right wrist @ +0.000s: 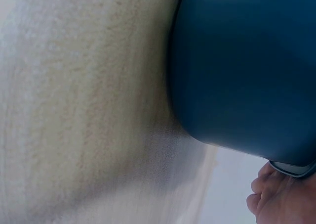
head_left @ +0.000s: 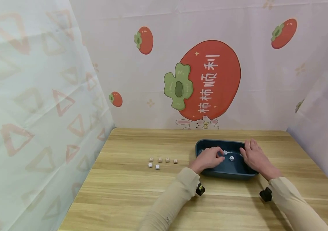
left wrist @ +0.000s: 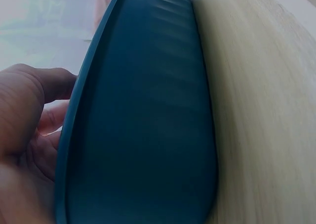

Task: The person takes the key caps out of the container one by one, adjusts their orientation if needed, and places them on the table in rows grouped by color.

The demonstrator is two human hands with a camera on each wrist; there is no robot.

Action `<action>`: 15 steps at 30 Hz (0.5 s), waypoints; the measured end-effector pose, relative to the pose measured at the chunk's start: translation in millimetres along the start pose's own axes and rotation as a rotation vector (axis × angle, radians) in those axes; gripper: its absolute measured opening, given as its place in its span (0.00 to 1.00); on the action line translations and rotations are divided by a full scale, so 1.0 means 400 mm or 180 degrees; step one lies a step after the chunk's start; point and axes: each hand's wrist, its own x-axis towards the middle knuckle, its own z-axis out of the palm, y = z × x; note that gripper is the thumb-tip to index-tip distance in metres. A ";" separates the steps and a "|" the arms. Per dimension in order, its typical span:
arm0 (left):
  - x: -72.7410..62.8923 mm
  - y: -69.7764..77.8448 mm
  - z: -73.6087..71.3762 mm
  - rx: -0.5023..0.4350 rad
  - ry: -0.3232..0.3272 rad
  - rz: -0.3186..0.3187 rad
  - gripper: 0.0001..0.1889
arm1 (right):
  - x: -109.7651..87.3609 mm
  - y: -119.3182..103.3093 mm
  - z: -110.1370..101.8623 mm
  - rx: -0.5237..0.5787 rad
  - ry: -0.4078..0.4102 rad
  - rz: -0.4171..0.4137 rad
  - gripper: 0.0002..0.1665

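Observation:
A dark blue tray (head_left: 224, 175) stands on the table with white keycaps (head_left: 231, 158) inside it. Over its left part reaches my left hand (head_left: 208, 158), fingers loosely bent, with a gap showing between thumb and forefinger close to a keycap. The left wrist view has that hand (left wrist: 24, 120) behind the tray's near wall (left wrist: 138, 115). My right hand (head_left: 255, 158) holds the tray's right rim, thumb on the inner side and the other fingers over the far right corner. In the right wrist view, its fingers (right wrist: 269, 187) show beside the rim.
Several small keycaps (head_left: 157, 167) lie in two loose rows on the wooden table (head_left: 117, 192), left of the tray. Printed cloth hangs behind the table (head_left: 158, 73) and along both sides. A black wrist camera (head_left: 200, 189) sits under the left cuff, another (head_left: 265, 194) under the right.

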 end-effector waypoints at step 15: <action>0.047 0.019 0.056 -0.0049 0.0076 -0.0073 0.06 | -0.001 -0.008 -0.002 -0.0003 0.0044 -0.0005 0.37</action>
